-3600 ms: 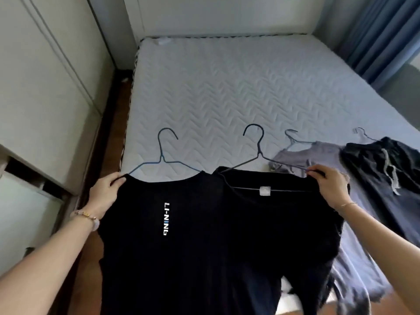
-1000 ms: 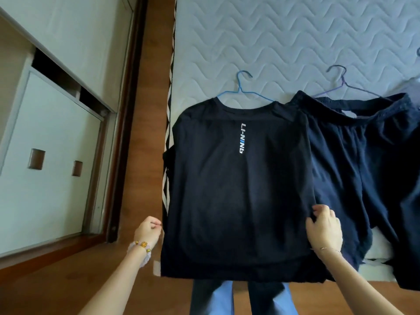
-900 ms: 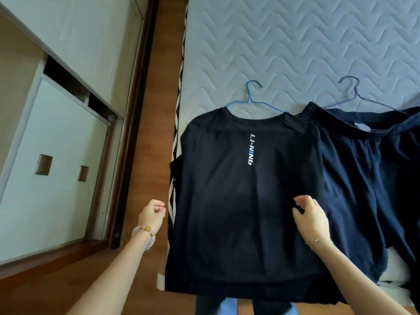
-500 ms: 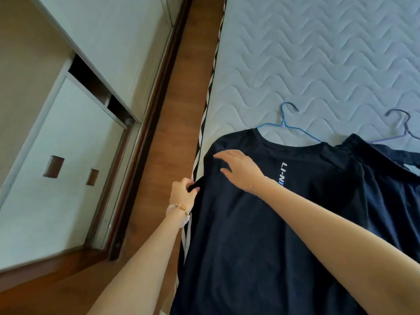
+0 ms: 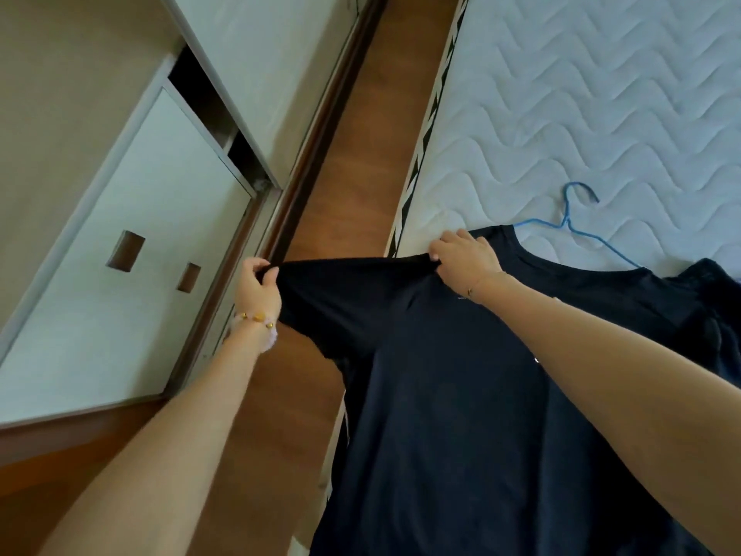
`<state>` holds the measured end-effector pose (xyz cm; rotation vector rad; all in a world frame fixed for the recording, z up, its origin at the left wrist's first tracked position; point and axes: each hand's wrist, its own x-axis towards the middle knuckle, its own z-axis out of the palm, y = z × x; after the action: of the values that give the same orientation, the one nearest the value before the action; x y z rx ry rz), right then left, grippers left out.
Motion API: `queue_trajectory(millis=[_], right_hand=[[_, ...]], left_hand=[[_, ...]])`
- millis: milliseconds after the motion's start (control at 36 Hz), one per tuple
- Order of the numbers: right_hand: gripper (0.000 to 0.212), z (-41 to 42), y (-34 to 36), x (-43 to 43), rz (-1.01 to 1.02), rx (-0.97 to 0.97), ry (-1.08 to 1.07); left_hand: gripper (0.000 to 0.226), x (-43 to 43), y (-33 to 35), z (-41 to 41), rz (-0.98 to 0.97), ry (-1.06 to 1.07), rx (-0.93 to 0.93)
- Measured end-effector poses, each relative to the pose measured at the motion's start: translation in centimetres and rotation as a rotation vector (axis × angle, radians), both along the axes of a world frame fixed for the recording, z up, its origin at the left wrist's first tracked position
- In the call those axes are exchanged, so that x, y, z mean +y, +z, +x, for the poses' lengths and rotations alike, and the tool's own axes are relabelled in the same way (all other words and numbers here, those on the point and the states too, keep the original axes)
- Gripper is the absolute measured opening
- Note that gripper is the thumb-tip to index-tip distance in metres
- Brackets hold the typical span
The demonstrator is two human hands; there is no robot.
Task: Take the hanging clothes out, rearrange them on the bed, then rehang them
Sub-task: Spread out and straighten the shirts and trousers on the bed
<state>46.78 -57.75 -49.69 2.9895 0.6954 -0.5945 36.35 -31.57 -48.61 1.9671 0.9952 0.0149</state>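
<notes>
A black T-shirt (image 5: 449, 395) lies on the near left part of the bed (image 5: 581, 114), still on a blue wire hanger (image 5: 569, 222) whose hook sticks out past the collar. My left hand (image 5: 256, 288) pinches the end of the shirt's left sleeve and holds it stretched out over the floor, off the mattress edge. My right hand (image 5: 463, 254) grips the same sleeve's top edge at the shoulder. My right forearm hides the shirt's chest logo. A second dark garment (image 5: 713, 298) overlaps the shirt at the right edge.
A strip of wooden floor (image 5: 361, 162) runs between the bed and a white wardrobe (image 5: 132, 250) on the left, whose sliding doors have square cut-out handles. Quilted mattress surface stretches away beyond the hanger.
The view has swung left and down toward the bed's edge. My left hand has pulled the sleeve outward over the floor, and my right hand has closed on the shoulder seam.
</notes>
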Motion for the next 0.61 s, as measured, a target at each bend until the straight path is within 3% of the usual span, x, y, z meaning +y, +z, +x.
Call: queue_trajectory(millis=[111, 250, 333, 472, 611], right_hand=[[0.03, -0.6, -0.4, -0.1, 0.137, 0.03, -0.094], [0.05, -2.2, 0.7, -2.5, 0.306, 0.08, -0.172], [0.049, -4.4, 2.2, -6.3, 0.378, 0.083, -0.277], [0.044, -9.3, 3.9, -16.6, 0.374, 0.086, -0.577], [0.036, -13.7, 4.4, -27.1, 0.391, 0.006, -1.01]], left_hand=[[0.016, 1.6, -0.4, 1.7, 0.113, -0.103, 0.037], [0.032, -0.1, -0.7, 3.2, 0.097, -0.15, 0.167], [0.041, -2.7, -1.3, 2.9, 0.18, -0.291, 0.215], [0.032, -10.0, -0.7, 2.5, 0.224, -0.602, 0.149], [0.028, -19.4, 0.6, 3.2, 0.203, -0.861, 0.044]])
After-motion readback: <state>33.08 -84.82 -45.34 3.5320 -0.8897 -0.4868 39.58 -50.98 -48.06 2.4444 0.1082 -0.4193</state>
